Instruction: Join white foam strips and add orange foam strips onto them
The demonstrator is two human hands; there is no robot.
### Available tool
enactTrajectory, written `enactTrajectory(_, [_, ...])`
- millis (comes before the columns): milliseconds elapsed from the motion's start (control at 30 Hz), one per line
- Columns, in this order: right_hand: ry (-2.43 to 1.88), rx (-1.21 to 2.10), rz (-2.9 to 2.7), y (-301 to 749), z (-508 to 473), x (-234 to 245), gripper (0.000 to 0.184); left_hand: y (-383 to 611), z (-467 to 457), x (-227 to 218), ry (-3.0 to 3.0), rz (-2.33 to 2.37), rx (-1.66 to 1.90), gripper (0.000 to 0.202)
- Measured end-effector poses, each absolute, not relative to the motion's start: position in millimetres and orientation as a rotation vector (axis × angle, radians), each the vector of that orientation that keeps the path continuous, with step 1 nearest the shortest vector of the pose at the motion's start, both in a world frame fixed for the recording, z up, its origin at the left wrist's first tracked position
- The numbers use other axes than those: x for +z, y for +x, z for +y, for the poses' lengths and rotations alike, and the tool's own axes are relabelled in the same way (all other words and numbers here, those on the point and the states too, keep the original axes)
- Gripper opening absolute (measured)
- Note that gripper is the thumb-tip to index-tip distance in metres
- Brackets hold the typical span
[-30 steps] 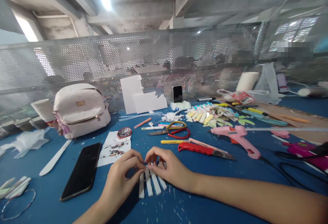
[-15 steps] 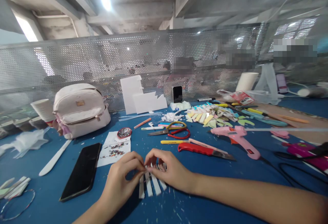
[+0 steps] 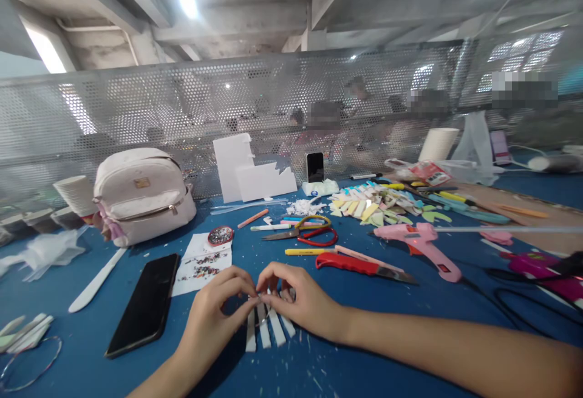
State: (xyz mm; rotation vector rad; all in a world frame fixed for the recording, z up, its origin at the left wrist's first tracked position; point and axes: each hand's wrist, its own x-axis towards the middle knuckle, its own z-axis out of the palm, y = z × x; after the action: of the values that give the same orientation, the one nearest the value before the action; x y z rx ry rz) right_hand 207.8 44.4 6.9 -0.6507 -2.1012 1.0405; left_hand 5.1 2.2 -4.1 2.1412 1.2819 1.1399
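Head view: your left hand [image 3: 213,307] and right hand [image 3: 310,308] are pinched closed, contents unclear, while white strips [image 3: 276,327] lie just nearside, partly beneath your fingers, likely light and flexible, best taken by their near ends.

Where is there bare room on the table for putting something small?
Mostly bare: table between white spatula and phone; also between red knife and right forearm. Crowded: around scissors and yellow pen; below left hand and right hand, where white strips lie.

White strips [image 3: 276,327] partly behind right hand [image 3: 310,305]
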Motion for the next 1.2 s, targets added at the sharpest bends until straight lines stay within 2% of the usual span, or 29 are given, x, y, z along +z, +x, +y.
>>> enactTrajectory(467, [-0.674, 1.037, -2.100, 207.8, 44.4, 6.0, 0.006, 4.2, 4.2, -1.0, 2.153, 1.281, 1.158, 0.008])
enactTrajectory(867, [-0.697, 1.059, -2.100, 208.0, 45.3, 5.1, 0.010, 2.7, -4.0, -2.2, 2.104, 1.282, 1.114, 0.027])
enactTrajectory(1200, [-0.716, 1.059, -2.105, 208.7, 44.7, 5.8, 0.010, 5.1, -1.4, 4.5, 2.020, 1.276, 1.154, 0.032])
